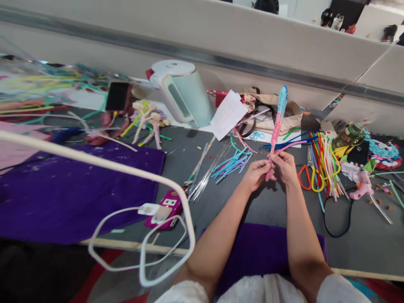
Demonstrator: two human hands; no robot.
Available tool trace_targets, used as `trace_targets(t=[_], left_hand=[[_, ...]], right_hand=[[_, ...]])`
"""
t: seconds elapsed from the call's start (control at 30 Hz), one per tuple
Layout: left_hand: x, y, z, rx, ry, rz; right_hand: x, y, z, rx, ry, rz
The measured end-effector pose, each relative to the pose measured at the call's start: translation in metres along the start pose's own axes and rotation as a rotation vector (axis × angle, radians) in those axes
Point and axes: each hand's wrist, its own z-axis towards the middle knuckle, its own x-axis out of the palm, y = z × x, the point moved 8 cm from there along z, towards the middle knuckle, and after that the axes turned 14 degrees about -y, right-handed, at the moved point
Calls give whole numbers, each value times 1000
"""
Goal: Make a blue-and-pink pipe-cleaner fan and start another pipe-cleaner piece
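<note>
My left hand (256, 173) and my right hand (286, 166) meet above the grey desk (271, 206), both pinching the lower end of a long twisted pipe-cleaner stem (278, 118). The stem is pink below and light blue at its top, and it stands nearly upright, leaning slightly right. Fingers of both hands are closed round its base. A pile of cut pipe-cleaner pieces (232, 163) in blue, pink and green lies just left of my hands. Red-handled scissors (304, 176) rest right of my right hand.
A bundle of coloured pipe cleaners (325, 164) and a pink glue gun (361, 191) lie to the right. A pale green kettle (184, 93), white paper (227, 113) and a phone (118, 97) stand behind. Purple cloth (72, 193) covers the left; a white cable (142, 235) loops near the pink power bank (166, 209).
</note>
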Motion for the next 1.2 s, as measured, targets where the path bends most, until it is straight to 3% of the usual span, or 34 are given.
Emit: trace_targets(t=[0.1,0.27,0.4,0.83,0.97,1.1,1.2], left_hand=[[0,-2,1,40,-27,8],[-10,-14,2,256,-233,203],[-15,-16,2,283,-281,239],[-4,-4,0,51,-54,84],[2,-3,-3,0,55,56],[5,1,-5,-68,129,35],[2,0,-3,-34,54,51]], right_hand=[[-2,3,1,-71,-50,-48],[-8,17,3,-307,-196,-219],[-9,12,6,-284,-206,-200],[-4,-4,4,20,-97,119],[4,-6,-1,89,-7,136],[7,-3,-5,65,19,135],[2,1,-1,-36,-58,76]])
